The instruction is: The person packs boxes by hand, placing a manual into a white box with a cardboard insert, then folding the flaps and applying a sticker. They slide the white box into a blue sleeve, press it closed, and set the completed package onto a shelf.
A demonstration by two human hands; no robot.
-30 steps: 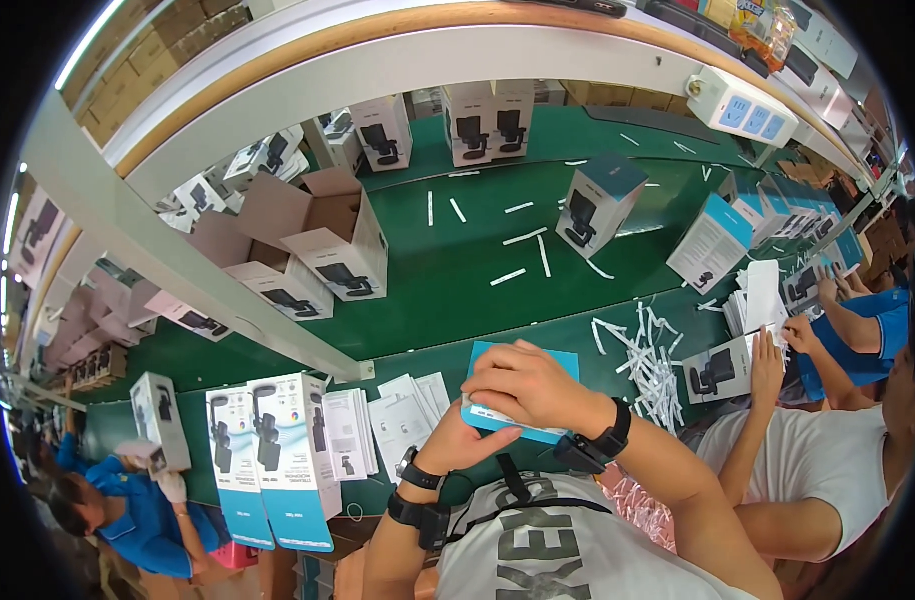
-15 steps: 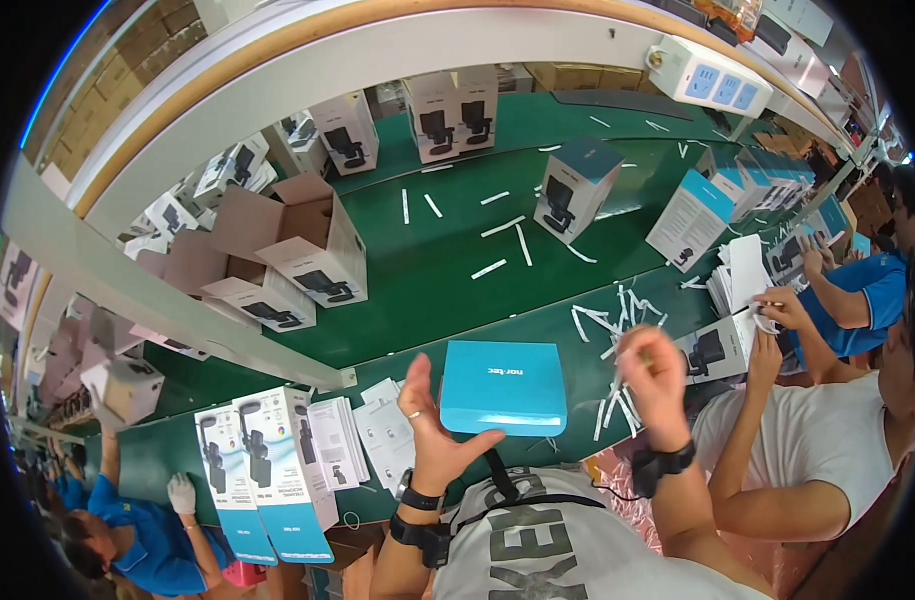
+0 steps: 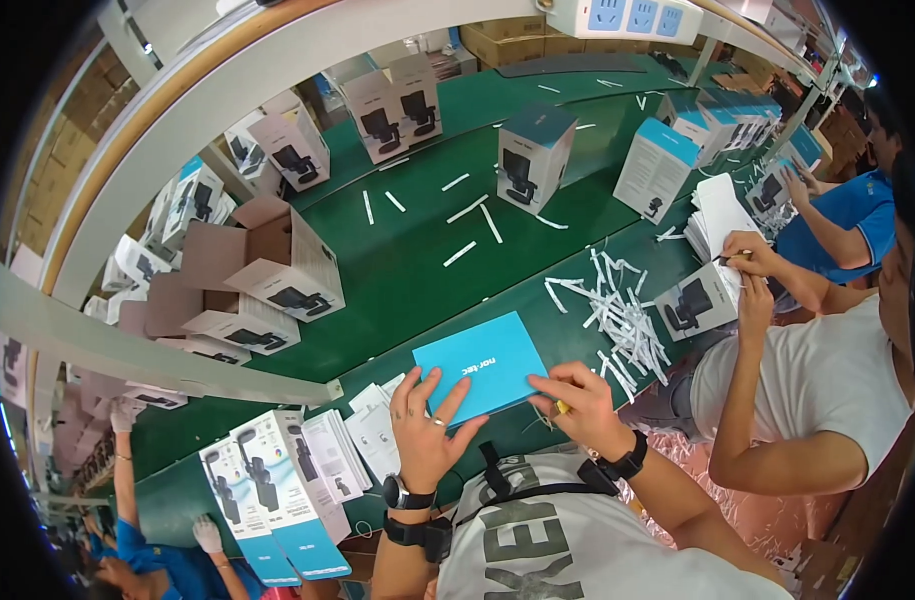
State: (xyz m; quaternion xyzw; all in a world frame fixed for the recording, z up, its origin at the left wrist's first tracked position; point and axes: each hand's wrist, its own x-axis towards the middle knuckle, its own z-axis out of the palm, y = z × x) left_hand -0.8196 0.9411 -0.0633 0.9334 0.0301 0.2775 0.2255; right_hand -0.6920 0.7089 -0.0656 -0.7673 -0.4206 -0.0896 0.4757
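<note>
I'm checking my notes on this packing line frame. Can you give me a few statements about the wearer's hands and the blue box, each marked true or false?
1. The left hand rests on the flat blue box. True.
2. The right hand is raised high above the table, away from the box. False: it is down at the box's near right edge.
3. A heap of white paper strips lies to the right of the blue box. True.
4. The blue box stands upright on its end. False: it lies flat on the green table.
5. Both wrists are bare. False: each wears a dark band or watch.
</note>
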